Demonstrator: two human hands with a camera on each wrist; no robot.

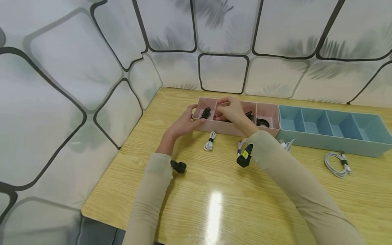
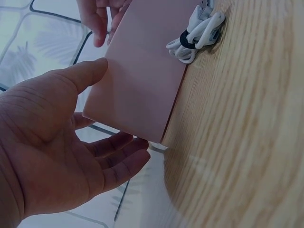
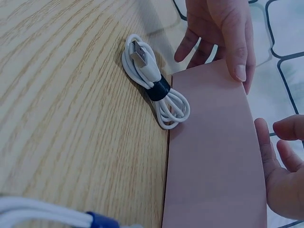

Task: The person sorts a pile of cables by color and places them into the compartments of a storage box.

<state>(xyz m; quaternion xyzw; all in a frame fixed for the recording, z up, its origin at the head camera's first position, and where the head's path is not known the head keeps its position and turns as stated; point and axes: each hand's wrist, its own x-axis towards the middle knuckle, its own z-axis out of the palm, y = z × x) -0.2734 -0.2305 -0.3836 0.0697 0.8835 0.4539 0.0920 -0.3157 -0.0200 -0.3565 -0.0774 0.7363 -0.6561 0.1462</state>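
My left hand [image 1: 185,123] holds the left end of a pink divided box [image 1: 226,128], thumb against the front wall near the rim and the other fingers around the end. My right hand [image 1: 230,111] reaches over the box's middle, fingers bent downward. In the right wrist view its fingertips stand apart, with nothing seen between them; the box wall hides part of the hand. A bundled black cable [image 1: 205,112] lies in the leftmost compartment. Another black cable [image 1: 249,115] shows beside my right hand, and a coiled black cable [image 1: 262,122] sits in the right compartment.
A blue divided box [image 1: 336,140] adjoins the pink one on the right. In front lie a white USB cable [image 3: 153,88] with a black tie, a white cable [image 3: 42,209] with a blue tie, another white cable [image 1: 287,144] partly behind my sleeve, and a coiled white cable [image 1: 337,165].
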